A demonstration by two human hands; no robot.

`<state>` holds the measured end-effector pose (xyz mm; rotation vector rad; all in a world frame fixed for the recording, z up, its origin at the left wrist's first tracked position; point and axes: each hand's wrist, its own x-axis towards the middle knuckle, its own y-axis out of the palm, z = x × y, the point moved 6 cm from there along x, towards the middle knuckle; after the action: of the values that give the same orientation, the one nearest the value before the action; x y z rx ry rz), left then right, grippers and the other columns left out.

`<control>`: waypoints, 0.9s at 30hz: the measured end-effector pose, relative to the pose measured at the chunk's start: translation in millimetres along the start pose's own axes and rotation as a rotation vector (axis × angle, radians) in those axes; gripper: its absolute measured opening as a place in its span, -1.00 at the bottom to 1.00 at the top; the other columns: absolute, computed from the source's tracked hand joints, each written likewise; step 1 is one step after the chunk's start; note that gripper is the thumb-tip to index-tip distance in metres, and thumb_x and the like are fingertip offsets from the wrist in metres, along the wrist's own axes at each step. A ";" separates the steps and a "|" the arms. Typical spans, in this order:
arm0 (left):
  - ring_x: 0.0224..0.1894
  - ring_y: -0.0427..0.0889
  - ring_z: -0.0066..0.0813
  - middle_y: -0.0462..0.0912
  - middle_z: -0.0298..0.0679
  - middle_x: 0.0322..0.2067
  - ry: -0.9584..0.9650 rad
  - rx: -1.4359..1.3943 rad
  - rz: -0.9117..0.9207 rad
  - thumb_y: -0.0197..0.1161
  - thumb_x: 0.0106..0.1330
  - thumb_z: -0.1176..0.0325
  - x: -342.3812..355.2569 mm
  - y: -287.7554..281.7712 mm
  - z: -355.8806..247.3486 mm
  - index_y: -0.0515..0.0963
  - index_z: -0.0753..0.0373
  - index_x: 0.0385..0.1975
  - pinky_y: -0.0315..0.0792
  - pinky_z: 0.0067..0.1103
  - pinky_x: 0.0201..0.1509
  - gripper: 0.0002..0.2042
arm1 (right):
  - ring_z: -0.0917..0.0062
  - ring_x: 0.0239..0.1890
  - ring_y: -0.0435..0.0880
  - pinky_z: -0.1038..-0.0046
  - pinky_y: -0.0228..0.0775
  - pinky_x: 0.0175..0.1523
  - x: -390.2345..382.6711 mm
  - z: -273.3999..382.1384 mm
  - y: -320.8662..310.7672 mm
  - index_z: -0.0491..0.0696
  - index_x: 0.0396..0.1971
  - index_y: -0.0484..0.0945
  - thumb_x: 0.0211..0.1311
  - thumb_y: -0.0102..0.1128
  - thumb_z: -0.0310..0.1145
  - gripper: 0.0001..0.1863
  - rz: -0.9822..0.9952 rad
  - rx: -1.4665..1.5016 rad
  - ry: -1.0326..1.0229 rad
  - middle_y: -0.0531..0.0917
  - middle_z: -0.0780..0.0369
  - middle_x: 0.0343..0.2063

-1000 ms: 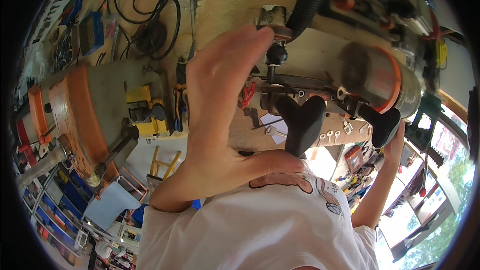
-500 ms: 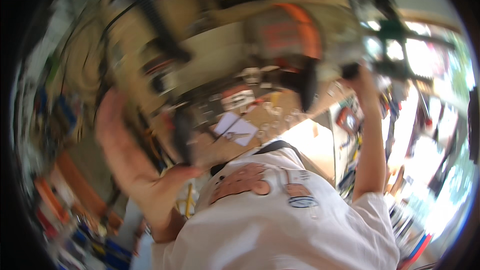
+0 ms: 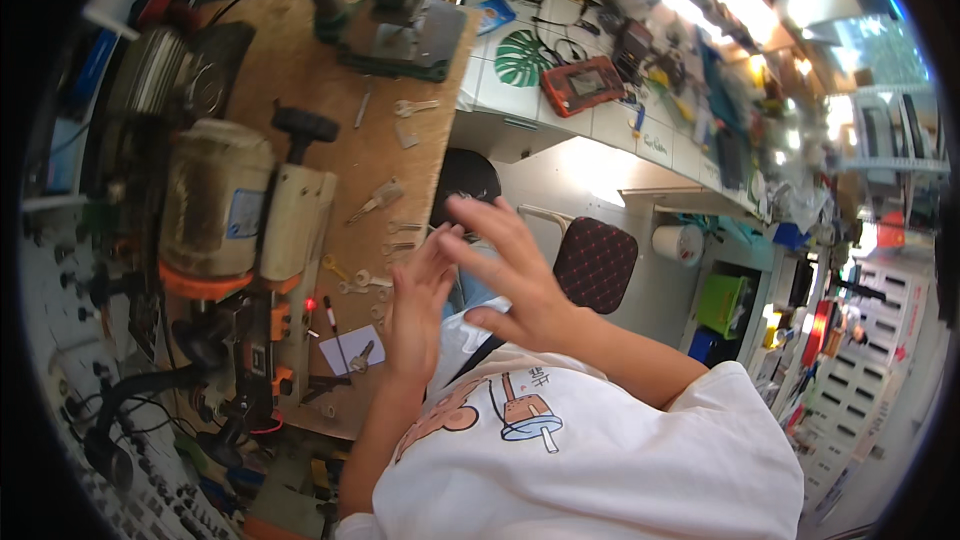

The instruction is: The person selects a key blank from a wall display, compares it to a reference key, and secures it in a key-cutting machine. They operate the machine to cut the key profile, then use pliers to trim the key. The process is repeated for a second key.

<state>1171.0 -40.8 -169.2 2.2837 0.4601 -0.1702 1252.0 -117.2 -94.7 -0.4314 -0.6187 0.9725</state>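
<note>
Both hands are raised at the bench's (image 3: 415, 175) right edge, the left hand (image 3: 418, 310) closest to it, the right hand (image 3: 525, 285) farther out. Each is loose and unclenched, fingers spread; they overlap in view, and I cannot tell whether they touch.

Beside the left hand, keys (image 3: 352, 289) lie scattered on the bench's bare, scuffed wood along that edge. Toward the bench's near end is a white card (image 3: 355, 340) with a key and a thin dark stick on it. A machine with a beige motor (image 3: 210, 180) and orange collar fills the bench's left side; a green machine base (image 3: 390, 68) stands at its far end.

Right of the bench is a dark stool (image 3: 597, 262) with a red dotted pattern; beyond the bench, a white counter (image 3: 620, 130) carries an orange device (image 3: 583, 86).

As for markings — the white shirt (image 3: 620, 440) has small lettering by a cartoon, the motor a blue label (image 3: 245, 213) too small to read, the counter's front dark script.
</note>
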 end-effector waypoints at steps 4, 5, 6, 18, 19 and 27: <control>0.25 0.08 -0.31 0.02 -0.19 0.24 -0.300 -0.335 -0.020 -0.37 0.31 -0.13 46.9 62.6 65.2 -0.01 0.15 0.24 -0.09 -0.40 0.30 -0.39 | 0.20 0.22 0.14 0.00 -0.26 0.25 -29.9 -50.4 -0.8 -0.01 0.11 0.28 0.16 -0.05 -0.05 -0.45 -0.050 -0.058 -0.050 0.20 0.03 0.16; 0.25 0.07 -0.31 0.01 -0.21 0.25 -0.398 -0.249 -0.035 -0.38 0.31 -0.14 52.2 74.5 69.5 -0.03 0.13 0.24 -0.09 -0.39 0.30 -0.39 | 0.20 0.19 0.20 0.05 -0.18 0.24 -37.5 -89.6 -14.3 -0.02 0.10 0.28 0.12 -0.01 -0.13 -0.46 -0.151 -0.186 0.130 0.25 0.04 0.13; 0.26 0.06 -0.31 0.00 -0.23 0.25 -0.492 -0.166 -0.047 -0.39 0.31 -0.14 55.5 86.3 72.1 -0.04 0.11 0.25 -0.09 -0.38 0.29 -0.39 | 0.19 0.15 0.25 0.11 -0.10 0.23 -45.9 -125.9 -27.0 -0.03 0.10 0.28 0.09 0.04 -0.21 -0.47 -0.246 -0.292 0.304 0.30 0.06 0.10; -0.06 0.48 -0.44 0.36 -0.18 0.05 -0.161 0.485 -0.388 -0.01 0.28 0.36 71.7 85.1 57.9 0.23 0.35 0.11 0.28 -0.57 0.05 -0.59 | 0.28 0.12 0.25 0.19 0.14 0.10 152.4 -389.3 -71.5 0.13 0.08 0.27 -0.10 0.10 -0.48 -0.39 -0.028 -0.653 0.146 0.31 0.23 0.09; -0.06 0.48 -0.45 0.37 -0.17 0.04 -0.160 0.510 -0.440 0.00 0.27 0.39 63.7 82.7 54.6 0.23 0.36 0.10 0.28 -0.58 0.05 -0.59 | 0.29 0.14 0.23 0.16 0.13 0.11 165.2 -405.2 -63.9 0.17 0.09 0.26 -0.07 0.09 -0.46 -0.40 0.050 -0.720 0.156 0.29 0.24 0.11; -0.12 0.48 -0.51 0.37 -0.18 0.00 -0.097 0.495 -0.652 0.05 0.23 0.46 45.6 54.4 60.9 0.26 0.37 0.06 0.29 -0.64 0.03 -0.61 | 0.28 -0.11 0.43 0.01 0.11 0.11 188.3 -436.2 -67.9 0.07 -0.22 0.37 -0.30 0.27 -0.30 -0.51 0.179 -0.814 0.191 0.42 0.16 -0.28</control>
<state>1235.1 -106.8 -185.7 2.4925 1.2098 -0.7890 1660.1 -17.6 -326.8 -1.3037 -0.7977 0.8008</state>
